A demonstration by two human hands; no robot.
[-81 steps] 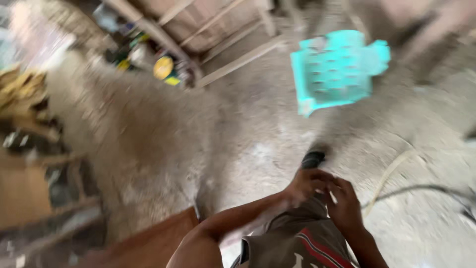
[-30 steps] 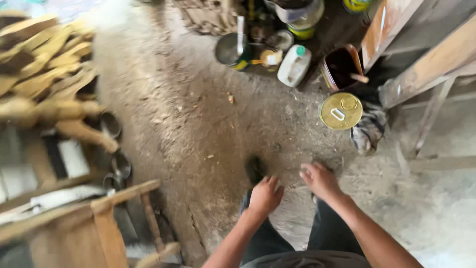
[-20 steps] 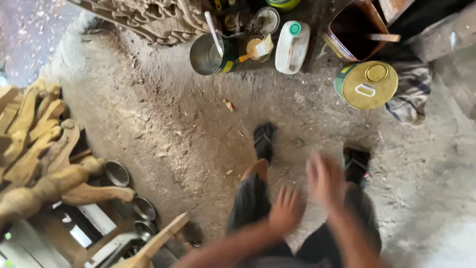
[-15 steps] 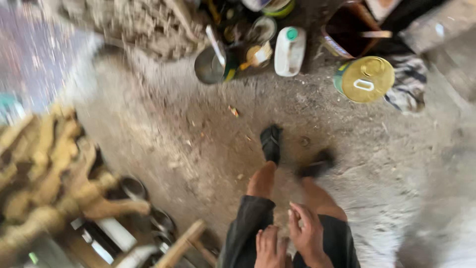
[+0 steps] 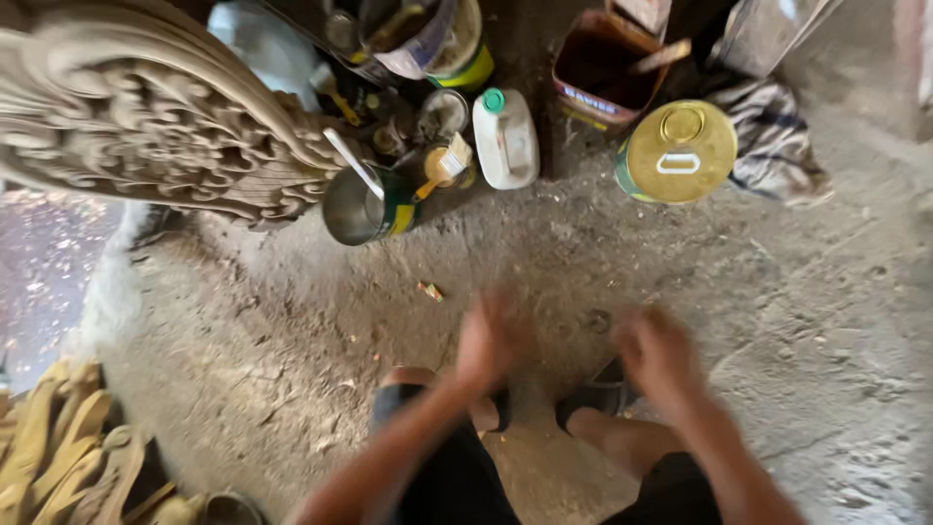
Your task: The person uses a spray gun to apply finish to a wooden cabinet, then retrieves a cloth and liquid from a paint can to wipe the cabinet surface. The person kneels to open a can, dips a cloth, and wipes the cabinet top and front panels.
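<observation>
My left hand [image 5: 491, 340] and my right hand [image 5: 661, 355] are both blurred, held out over the dusty floor above my knees and black sandals [image 5: 593, 399]. Neither hand holds anything that I can see. Ahead of them on the floor stand a metal tin [image 5: 364, 206] with a stick in it, a brush [image 5: 439, 167] resting on a small can, a white plastic jug [image 5: 505, 141] with a green cap and a gold-lidded round tin [image 5: 677, 151].
A large carved wooden piece [image 5: 146, 126] leans at the upper left. Carved yellow wooden parts [image 5: 58, 462] lie at the lower left. A brown open box [image 5: 603, 68] and a striped cloth [image 5: 773, 141] sit at the back right. A small scrap [image 5: 431, 290] lies on the floor.
My view has moved closer to the tins and jug. My hands have gone from near my lap out and apart over my knees.
</observation>
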